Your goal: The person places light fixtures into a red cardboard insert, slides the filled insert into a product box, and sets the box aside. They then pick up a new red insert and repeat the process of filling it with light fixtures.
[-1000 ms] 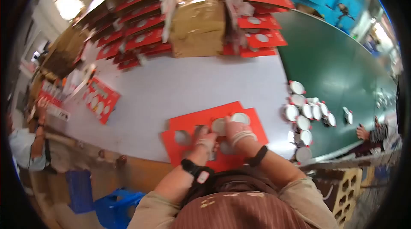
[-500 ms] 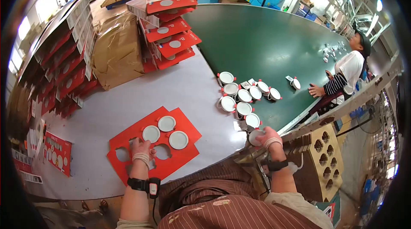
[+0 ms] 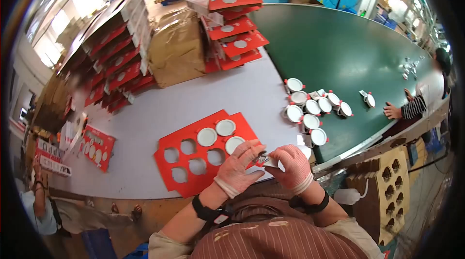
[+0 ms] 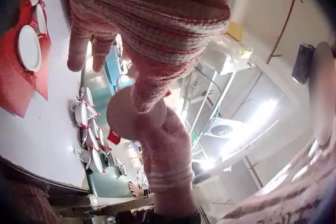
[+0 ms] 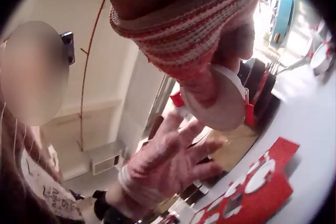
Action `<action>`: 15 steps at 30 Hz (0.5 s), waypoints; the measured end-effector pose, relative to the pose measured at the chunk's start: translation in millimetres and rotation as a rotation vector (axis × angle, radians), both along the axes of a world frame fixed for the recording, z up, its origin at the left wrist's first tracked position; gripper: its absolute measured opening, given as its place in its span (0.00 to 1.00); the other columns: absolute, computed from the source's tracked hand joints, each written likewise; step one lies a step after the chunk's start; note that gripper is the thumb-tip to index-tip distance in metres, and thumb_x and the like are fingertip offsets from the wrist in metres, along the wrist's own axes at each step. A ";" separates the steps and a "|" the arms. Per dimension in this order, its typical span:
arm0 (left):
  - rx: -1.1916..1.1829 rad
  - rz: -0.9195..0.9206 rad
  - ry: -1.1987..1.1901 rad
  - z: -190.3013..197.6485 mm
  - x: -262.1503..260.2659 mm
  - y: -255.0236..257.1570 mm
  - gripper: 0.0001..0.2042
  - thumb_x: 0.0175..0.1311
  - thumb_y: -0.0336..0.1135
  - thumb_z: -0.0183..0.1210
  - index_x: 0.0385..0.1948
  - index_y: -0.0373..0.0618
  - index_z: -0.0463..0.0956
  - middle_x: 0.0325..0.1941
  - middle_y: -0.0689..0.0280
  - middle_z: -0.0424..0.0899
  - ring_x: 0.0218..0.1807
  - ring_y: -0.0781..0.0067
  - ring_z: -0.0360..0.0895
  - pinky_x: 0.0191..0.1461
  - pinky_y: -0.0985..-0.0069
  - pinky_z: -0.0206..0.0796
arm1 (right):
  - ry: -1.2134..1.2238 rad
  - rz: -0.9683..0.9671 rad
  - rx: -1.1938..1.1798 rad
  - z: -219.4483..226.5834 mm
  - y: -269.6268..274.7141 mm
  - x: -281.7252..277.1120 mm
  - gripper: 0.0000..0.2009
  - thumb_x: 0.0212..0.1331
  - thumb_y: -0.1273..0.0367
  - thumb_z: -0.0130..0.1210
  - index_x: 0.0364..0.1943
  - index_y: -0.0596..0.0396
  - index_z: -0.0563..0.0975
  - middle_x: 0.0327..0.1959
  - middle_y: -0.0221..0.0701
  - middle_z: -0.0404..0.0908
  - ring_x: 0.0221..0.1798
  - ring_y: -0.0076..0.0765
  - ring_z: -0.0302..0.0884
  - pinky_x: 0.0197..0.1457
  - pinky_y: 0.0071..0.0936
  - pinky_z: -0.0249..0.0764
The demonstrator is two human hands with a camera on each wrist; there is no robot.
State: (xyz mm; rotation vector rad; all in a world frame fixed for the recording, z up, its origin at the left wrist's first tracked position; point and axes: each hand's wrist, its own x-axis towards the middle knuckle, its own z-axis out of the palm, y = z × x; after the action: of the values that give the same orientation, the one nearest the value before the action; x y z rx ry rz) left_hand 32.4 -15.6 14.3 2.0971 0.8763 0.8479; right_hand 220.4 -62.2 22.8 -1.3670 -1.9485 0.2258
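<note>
My right hand (image 3: 292, 164), in a knitted glove, pinches a round white downlight (image 5: 227, 100) with red clips, held up in front of my body. My left hand (image 3: 240, 168), also gloved, is beside it with fingers stretched out, the fingertips right at the downlight's back. Its thumb overlaps the downlight's disc (image 4: 121, 116) in the left wrist view. Left of the hands lies a red card sheet (image 3: 169, 169) with round cut-outs. Three white downlights sit in its cut-outs, one (image 3: 207, 137) near the middle; my left hand partly covers another (image 3: 235, 143).
More white downlights (image 3: 312, 107) cluster where the white table meets the green one (image 3: 334, 41). Stacked red-and-white boxes (image 3: 237, 29) and a brown carton (image 3: 177, 48) stand at the back. Another person's hands (image 3: 393, 110) rest on the green table at right.
Half a second ago my right hand was at a downlight by the right table edge and my left over the red sheet. Both hands have since come together around the lifted downlight.
</note>
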 end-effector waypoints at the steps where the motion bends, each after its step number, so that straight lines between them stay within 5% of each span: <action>1: 0.000 -0.040 -0.043 2.3 -3.1 -0.5 0.28 0.43 0.27 0.67 0.51 0.49 0.69 0.55 0.63 0.69 0.55 0.64 0.69 0.55 0.72 0.67 | 0.013 0.049 -0.009 0.0 -0.3 -6.1 0.18 0.39 0.68 0.66 0.37 0.53 0.75 0.35 0.37 0.75 0.39 0.46 0.72 0.44 0.39 0.69; 5: -0.171 -0.017 -0.014 -12.9 -27.1 -5.0 0.26 0.45 0.26 0.67 0.50 0.50 0.70 0.44 0.66 0.75 0.42 0.71 0.77 0.46 0.78 0.72 | 0.085 0.187 -0.164 15.0 4.6 -13.1 0.16 0.42 0.70 0.64 0.38 0.54 0.75 0.35 0.37 0.76 0.39 0.43 0.74 0.44 0.37 0.70; 7: -0.124 -0.001 -0.051 -5.8 -32.6 -10.1 0.24 0.47 0.26 0.67 0.48 0.48 0.71 0.41 0.66 0.77 0.38 0.74 0.77 0.43 0.79 0.72 | 0.415 0.365 -0.396 21.5 5.3 -13.7 0.14 0.47 0.72 0.61 0.39 0.57 0.75 0.35 0.36 0.76 0.37 0.38 0.75 0.41 0.32 0.72; 9: -0.382 0.011 -0.148 8.0 -36.5 -17.3 0.22 0.47 0.27 0.67 0.46 0.46 0.72 0.41 0.66 0.77 0.38 0.76 0.77 0.43 0.80 0.71 | 0.469 0.360 -0.461 21.2 7.7 -16.7 0.10 0.51 0.73 0.58 0.38 0.58 0.75 0.32 0.35 0.76 0.34 0.34 0.76 0.38 0.28 0.72; 13: -0.511 -0.037 -0.020 11.7 -44.6 -25.3 0.23 0.46 0.25 0.64 0.49 0.41 0.71 0.58 0.59 0.67 0.52 0.72 0.72 0.54 0.75 0.65 | 0.273 0.386 -0.615 37.3 13.2 -16.8 0.05 0.54 0.71 0.56 0.29 0.57 0.76 0.24 0.35 0.74 0.28 0.34 0.73 0.33 0.28 0.69; 15: -0.367 -0.199 0.107 -3.2 -49.2 -21.4 0.24 0.46 0.23 0.61 0.50 0.38 0.70 0.63 0.60 0.61 0.58 0.73 0.66 0.60 0.74 0.60 | 0.232 0.477 -0.583 44.6 14.5 -18.1 0.06 0.53 0.69 0.55 0.26 0.56 0.74 0.21 0.36 0.72 0.24 0.35 0.70 0.30 0.31 0.67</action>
State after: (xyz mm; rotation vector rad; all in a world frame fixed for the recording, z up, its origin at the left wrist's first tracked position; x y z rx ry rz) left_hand -16.8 -37.0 11.1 1.8781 0.7932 0.4362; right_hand 202.3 -47.7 67.4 -1.1125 -2.0589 1.2018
